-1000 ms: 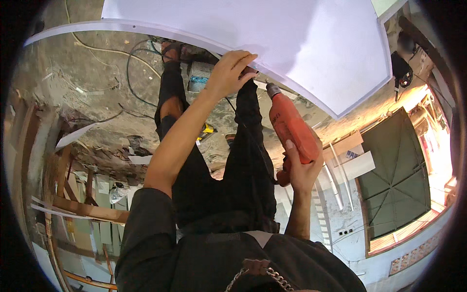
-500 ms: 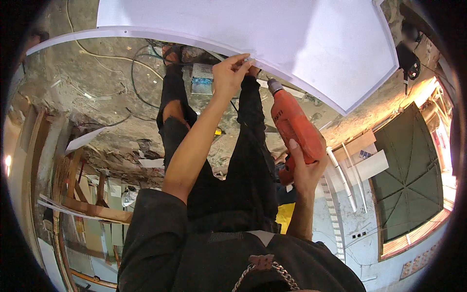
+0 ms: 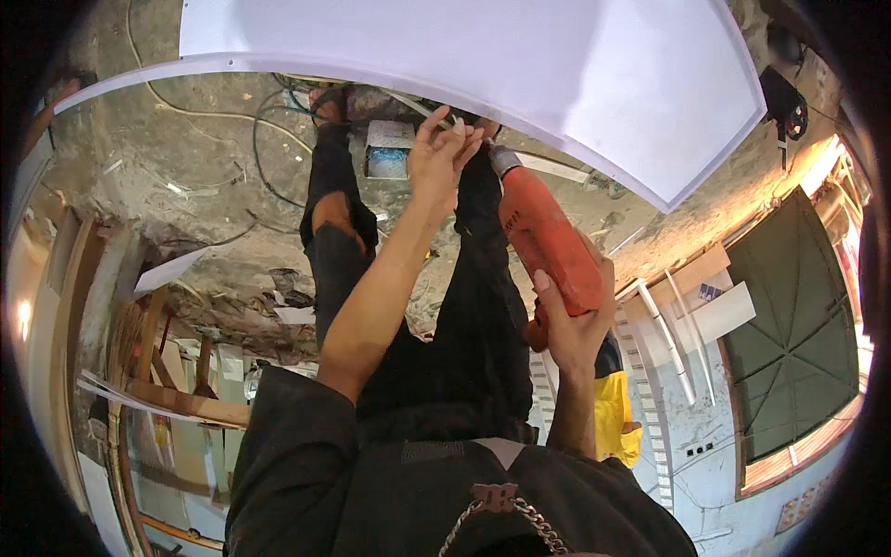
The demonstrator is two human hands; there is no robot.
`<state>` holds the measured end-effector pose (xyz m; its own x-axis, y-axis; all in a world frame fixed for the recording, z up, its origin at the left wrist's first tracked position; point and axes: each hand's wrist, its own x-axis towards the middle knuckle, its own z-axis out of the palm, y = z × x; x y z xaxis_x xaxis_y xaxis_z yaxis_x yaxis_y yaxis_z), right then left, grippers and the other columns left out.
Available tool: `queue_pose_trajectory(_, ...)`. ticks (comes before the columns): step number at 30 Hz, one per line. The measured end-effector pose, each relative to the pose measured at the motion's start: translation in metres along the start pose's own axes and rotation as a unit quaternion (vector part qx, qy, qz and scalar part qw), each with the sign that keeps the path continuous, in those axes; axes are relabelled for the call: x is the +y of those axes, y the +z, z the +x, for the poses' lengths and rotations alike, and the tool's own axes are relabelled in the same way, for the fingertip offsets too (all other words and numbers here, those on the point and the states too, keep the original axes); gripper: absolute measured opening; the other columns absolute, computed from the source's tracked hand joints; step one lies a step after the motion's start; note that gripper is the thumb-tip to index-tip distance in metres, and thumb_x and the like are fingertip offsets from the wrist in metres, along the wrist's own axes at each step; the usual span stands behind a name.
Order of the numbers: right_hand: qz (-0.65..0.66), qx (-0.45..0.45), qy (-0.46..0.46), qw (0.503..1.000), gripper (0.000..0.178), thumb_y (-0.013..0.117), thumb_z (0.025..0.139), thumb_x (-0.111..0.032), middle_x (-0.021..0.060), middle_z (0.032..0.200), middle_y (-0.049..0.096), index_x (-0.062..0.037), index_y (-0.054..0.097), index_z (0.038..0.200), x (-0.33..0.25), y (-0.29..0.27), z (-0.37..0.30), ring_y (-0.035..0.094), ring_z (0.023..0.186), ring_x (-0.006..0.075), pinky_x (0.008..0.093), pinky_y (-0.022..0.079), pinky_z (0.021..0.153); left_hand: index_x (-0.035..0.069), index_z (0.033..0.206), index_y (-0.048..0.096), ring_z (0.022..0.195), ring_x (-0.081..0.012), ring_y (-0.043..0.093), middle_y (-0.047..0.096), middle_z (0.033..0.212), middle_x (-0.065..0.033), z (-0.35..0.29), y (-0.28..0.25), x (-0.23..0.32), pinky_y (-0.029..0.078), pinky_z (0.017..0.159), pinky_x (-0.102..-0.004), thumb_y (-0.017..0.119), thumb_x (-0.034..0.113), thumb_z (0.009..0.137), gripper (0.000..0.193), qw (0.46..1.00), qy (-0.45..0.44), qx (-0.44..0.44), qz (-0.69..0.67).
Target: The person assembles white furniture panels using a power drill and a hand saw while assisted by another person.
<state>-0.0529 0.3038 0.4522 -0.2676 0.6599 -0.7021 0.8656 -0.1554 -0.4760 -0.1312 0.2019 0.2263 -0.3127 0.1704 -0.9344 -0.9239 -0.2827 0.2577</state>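
A red power drill (image 3: 548,237) is gripped in my right hand (image 3: 575,334), its chuck pointing up and left toward my left hand. My left hand (image 3: 440,156) is held just left of the chuck with its fingers curled and pinched together. Something small and pale may be between those fingertips, too small to name. Just beyond both hands lies the edge of a large white panel (image 3: 445,46), bordered by a narrow raised strip that runs out to the left. My left hand is below that edge, seemingly apart from it.
On the floor between my feet and the panel sit a small box with blue contents (image 3: 388,148) and loose cables (image 3: 255,139). What looks like another person's arm (image 3: 44,119) is by the strip's left end. Someone in yellow (image 3: 613,418) is behind on the right, near white pipes (image 3: 666,343).
My left hand has come down off the panel edge toward the drill. The drill has moved up and left, its chuck now beside the left fingers. More of the yellow clothing shows.
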Motion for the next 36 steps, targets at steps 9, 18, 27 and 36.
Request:
queue_pose_trajectory(9,-0.028,-0.030,-0.080,0.996,0.061,0.081,0.077,-0.016,0.0159,0.116,0.057,0.0047,0.057,0.129,0.007,0.001,-0.004,0.056,0.109,0.0286,0.0391,0.044,0.099,0.009,0.114,0.061,0.105,-0.0148,0.068,0.070,0.111,-0.0060,-0.016,-0.004,0.002,0.057,0.083,-0.0258,0.056,0.023,0.104,0.018,0.978,-0.140,0.012,-0.153)
queue_pose_trajectory(18,-0.016,-0.046,-0.082,0.995,0.063,0.081,0.077,-0.018,0.0161,0.115,0.057,0.0048,0.057,0.130,0.014,0.002,-0.010,0.056,0.109,0.0287,0.0397,0.044,0.098,0.005,0.116,0.059,0.102,-0.0176,0.069,0.068,0.110,-0.0082,-0.007,-0.008,0.004,0.058,0.086,-0.0302,0.058,0.021,0.103,0.021,0.982,-0.141,0.012,-0.121)
queue_pose_trajectory(27,-0.013,-0.043,-0.083,0.996,0.065,0.081,0.076,-0.019,0.0156,0.114,0.057,0.0040,0.056,0.131,0.014,0.003,-0.013,0.057,0.108,0.0289,0.0400,0.044,0.098,0.001,0.108,0.062,0.095,-0.0198,0.072,0.070,0.101,-0.0088,-0.001,-0.015,0.008,0.060,0.084,-0.0301,0.062,0.019,0.100,0.019,0.984,-0.140,-0.003,-0.113)
queue_pose_trajectory(36,-0.097,-0.064,-0.117,0.986,0.065,0.081,0.074,-0.015,0.0155,0.112,0.054,0.0011,0.057,0.132,0.009,0.003,-0.004,0.057,0.106,0.0290,0.0394,0.046,0.094,0.000,0.122,0.062,0.102,-0.0176,0.069,0.070,0.112,-0.0086,-0.009,-0.003,0.035,0.050,0.067,-0.0235,0.059,0.020,0.102,0.029,0.987,-0.116,-0.044,0.104)
